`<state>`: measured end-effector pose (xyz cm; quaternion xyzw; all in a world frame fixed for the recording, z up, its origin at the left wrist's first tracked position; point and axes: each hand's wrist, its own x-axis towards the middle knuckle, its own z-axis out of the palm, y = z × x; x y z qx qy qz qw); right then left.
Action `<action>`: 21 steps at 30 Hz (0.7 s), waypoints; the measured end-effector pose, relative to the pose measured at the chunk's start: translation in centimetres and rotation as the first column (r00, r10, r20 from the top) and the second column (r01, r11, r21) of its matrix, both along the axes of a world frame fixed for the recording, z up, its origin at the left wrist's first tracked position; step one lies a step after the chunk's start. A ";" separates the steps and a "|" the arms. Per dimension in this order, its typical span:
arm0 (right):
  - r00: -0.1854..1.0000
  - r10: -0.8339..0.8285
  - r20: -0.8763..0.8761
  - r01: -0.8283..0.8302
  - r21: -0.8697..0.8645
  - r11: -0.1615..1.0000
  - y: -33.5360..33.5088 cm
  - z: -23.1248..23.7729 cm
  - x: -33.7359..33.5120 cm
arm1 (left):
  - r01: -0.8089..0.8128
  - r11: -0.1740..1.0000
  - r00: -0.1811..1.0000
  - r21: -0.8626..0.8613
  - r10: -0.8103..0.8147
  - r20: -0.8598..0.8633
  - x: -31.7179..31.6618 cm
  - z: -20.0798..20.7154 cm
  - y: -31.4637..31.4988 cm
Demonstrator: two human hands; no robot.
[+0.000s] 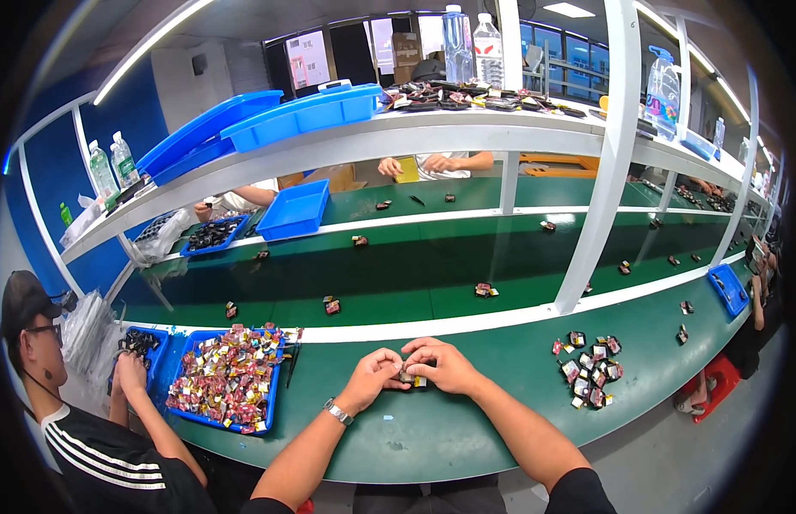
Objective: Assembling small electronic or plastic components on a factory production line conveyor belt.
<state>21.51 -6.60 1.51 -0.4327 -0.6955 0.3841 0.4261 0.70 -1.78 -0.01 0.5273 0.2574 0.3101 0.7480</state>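
Close together over the green bench, my left hand [372,377] and my right hand [442,364] pinch one small part with a yellow label [418,382] between their fingertips. My fingers cover most of that part, so its exact kind cannot be made out. To the left, a blue tray [271,409] is heaped with similar small red, yellow and black parts [222,377]. A loose pile of such parts [592,370] lies on the bench to the right of my hands. A thin dark tool [292,365] rests by the tray's right side.
A green conveyor belt [398,274] behind a white rail carries scattered small parts. White posts [599,171] hold up a shelf with blue trays [304,117] and bottles [457,47]. A co-worker [98,428] sits at my left; another's hands [424,164] work across the belt.
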 end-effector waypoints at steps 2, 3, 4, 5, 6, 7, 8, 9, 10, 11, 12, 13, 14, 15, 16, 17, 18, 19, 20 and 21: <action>0.998 -0.032 0.062 0.031 0.007 0.999 0.0 0.0 -0.2 | -0.009 1.000 1.000 -0.006 0.009 -0.015 0.2 0.1 -0.1; 0.998 -0.031 0.061 0.031 0.004 1.000 0.0 0.0 -0.2 | -0.018 1.000 0.999 -0.010 0.018 -0.029 0.3 0.2 -0.2; 0.994 -0.044 0.100 0.042 0.020 0.999 -0.1 0.1 -0.3 | -0.017 1.000 0.999 -0.013 0.017 -0.030 0.3 0.4 -0.3; 0.989 -0.057 0.139 0.052 0.037 0.998 -0.2 0.2 -0.4 | -0.019 1.000 0.999 0.004 0.020 -0.050 0.3 0.6 -0.4; 0.989 -0.057 0.137 0.053 0.034 0.998 -0.4 0.2 -0.5 | -0.021 1.000 0.997 0.022 0.022 -0.070 0.4 0.7 -0.5; 0.970 -0.135 0.202 0.110 0.134 0.985 -0.6 0.2 -0.7 | -0.021 1.000 0.997 0.021 0.023 -0.071 0.5 0.8 -0.7; 0.942 -0.218 0.256 0.157 0.236 0.959 -0.8 0.2 -0.9 | -0.039 0.999 0.999 0.023 0.039 -0.034 0.7 0.9 -0.8; 0.942 -0.217 0.256 0.157 0.235 0.959 -0.9 0.4 -1.0 | -0.056 0.998 0.998 0.026 0.056 0.003 0.8 0.9 -0.8; 0.923 -0.260 0.282 0.179 0.283 0.942 -1.2 0.6 -1.3 | -0.054 0.998 0.999 0.023 0.054 0.001 0.8 0.8 -0.8; 0.902 -0.304 0.306 0.199 0.331 0.922 -1.4 0.7 -1.5 | -0.051 0.998 0.999 0.031 0.051 0.010 0.7 0.8 -0.8; 0.902 -0.305 0.305 0.201 0.329 0.923 -1.4 0.7 -1.7 | -0.049 0.998 0.999 0.039 0.048 0.020 0.6 0.7 -0.8; 0.906 -0.315 0.281 0.211 0.344 0.915 -1.4 0.6 -1.8 | -0.046 0.998 0.999 0.036 0.046 0.018 0.6 0.6 -0.7; 0.910 -0.325 0.258 0.222 0.360 0.906 -1.4 0.5 -2.0 | -0.044 0.998 0.998 0.043 0.042 0.045 0.6 0.5 -0.6; 0.910 -0.326 0.257 0.224 0.357 0.907 -1.4 0.4 -2.0 | -0.043 0.998 0.997 0.050 0.039 0.073 0.5 0.4 -0.6; 0.913 -0.331 0.238 0.229 0.374 0.899 -1.2 0.3 -2.0 | -0.041 0.998 0.997 0.049 0.037 0.073 0.6 0.4 -0.6; 0.916 -0.336 0.219 0.233 0.391 0.890 -1.1 0.2 -1.9 | -0.038 0.998 0.996 0.041 0.035 0.085 0.6 0.4 -0.6; 0.915 -0.338 0.219 0.235 0.390 0.890 -1.0 0.0 -1.9 | -0.036 0.999 0.995 0.033 0.033 0.097 0.6 0.4 -0.6; 0.922 -0.334 0.194 0.245 0.377 0.894 -0.9 -0.3 -2.0 | -0.035 0.999 0.995 0.033 0.032 0.096 0.6 0.3 -0.5; 0.928 -0.331 0.168 0.254 0.363 0.897 -0.8 -0.4 -2.0 | -0.034 0.999 0.994 0.024 0.032 0.107 0.5 0.2 -0.4; 0.928 -0.332 0.168 0.256 0.362 0.896 -0.8 -0.5 -2.0 | -0.033 0.999 0.993 0.014 0.031 0.118 0.5 0.1 -0.3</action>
